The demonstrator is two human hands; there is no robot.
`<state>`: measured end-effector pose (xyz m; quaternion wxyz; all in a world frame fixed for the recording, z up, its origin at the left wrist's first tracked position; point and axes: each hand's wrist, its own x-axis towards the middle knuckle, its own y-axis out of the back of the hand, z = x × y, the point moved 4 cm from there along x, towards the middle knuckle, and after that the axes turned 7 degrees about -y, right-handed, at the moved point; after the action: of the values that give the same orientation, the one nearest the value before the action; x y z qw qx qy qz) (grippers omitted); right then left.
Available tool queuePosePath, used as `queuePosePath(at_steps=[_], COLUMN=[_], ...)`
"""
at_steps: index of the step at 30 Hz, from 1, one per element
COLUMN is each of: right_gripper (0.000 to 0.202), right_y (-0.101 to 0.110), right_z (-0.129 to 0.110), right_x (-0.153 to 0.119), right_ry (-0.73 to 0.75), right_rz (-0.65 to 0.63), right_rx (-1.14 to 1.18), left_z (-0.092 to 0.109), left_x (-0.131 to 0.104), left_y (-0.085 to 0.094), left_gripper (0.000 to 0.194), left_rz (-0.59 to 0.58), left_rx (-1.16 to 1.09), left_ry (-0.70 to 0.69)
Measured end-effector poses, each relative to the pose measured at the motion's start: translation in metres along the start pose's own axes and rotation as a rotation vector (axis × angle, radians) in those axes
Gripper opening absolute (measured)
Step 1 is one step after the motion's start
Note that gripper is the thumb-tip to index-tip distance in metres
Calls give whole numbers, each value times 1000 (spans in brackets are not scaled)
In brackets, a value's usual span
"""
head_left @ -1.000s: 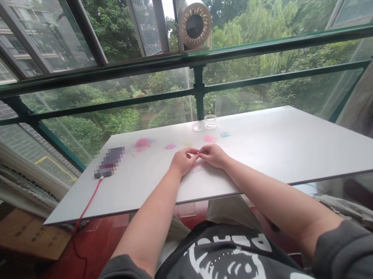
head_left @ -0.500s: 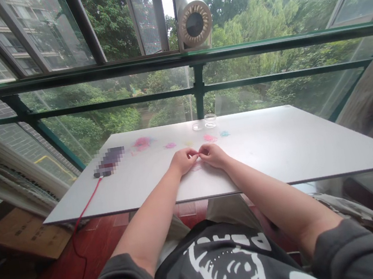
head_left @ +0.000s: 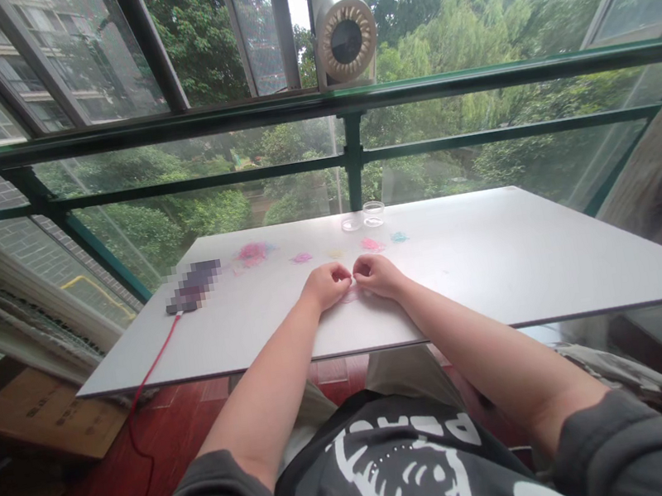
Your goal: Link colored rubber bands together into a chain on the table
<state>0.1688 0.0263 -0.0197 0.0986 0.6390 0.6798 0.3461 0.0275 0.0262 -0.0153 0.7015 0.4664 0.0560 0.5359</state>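
Note:
My left hand [head_left: 325, 285] and my right hand [head_left: 378, 276] meet over the near middle of the table, thumb and fingertips of each pinched together. A narrow gap separates the two pinches; whatever they hold is too small to make out. Thin pink strands [head_left: 349, 297] show on the table just below the fingertips. Beyond the hands lie little heaps of thin, band-like loops: a purple heap [head_left: 302, 258], a pale yellow heap [head_left: 335, 255], a pink heap [head_left: 372, 244] and a blue heap [head_left: 400, 237]. A larger pink and blue heap [head_left: 252, 252] lies farther left.
A clear round container [head_left: 373, 213] and a low clear dish [head_left: 352, 225] stand at the white table's [head_left: 528, 267] far edge. At left, a blurred-out dark device [head_left: 194, 286] has a red cable [head_left: 160, 356] running off the edge. A round fan [head_left: 345, 36] sits above the green railing [head_left: 192, 127].
My fingertips have come slightly apart, from touching to a narrow gap. Arms and the things on the table look the same.

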Motion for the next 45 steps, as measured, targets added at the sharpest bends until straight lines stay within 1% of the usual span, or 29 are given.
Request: queuePosePath(at_steps=[13, 20, 28, 35, 39, 45], right_gripper=[5, 16, 16, 18, 18, 17], right_y=[2, 1, 0, 0, 0, 1], right_z=[-2, -1, 1, 1, 1, -1], right_x=[0, -1, -1, 0, 0, -1], right_ry=[20, -11, -10, -17, -16, -4], right_rz=[23, 3, -9, 2, -3, 0], right_rx=[17, 18, -8, -19, -16, -1], left_z=[-1, -4, -9, -8, -8, -9], left_x=[-1, 0, 2, 2, 1, 1], left_y=[1, 0, -1, -2, -3, -2], left_gripper=[14, 13, 15, 23, 22, 19], left_rz=[1, 14, 34, 13, -7, 5], left_rx=[-31, -58, -75, -85, -70, -45], left_ry=[28, 5, -11, -2, 18, 29])
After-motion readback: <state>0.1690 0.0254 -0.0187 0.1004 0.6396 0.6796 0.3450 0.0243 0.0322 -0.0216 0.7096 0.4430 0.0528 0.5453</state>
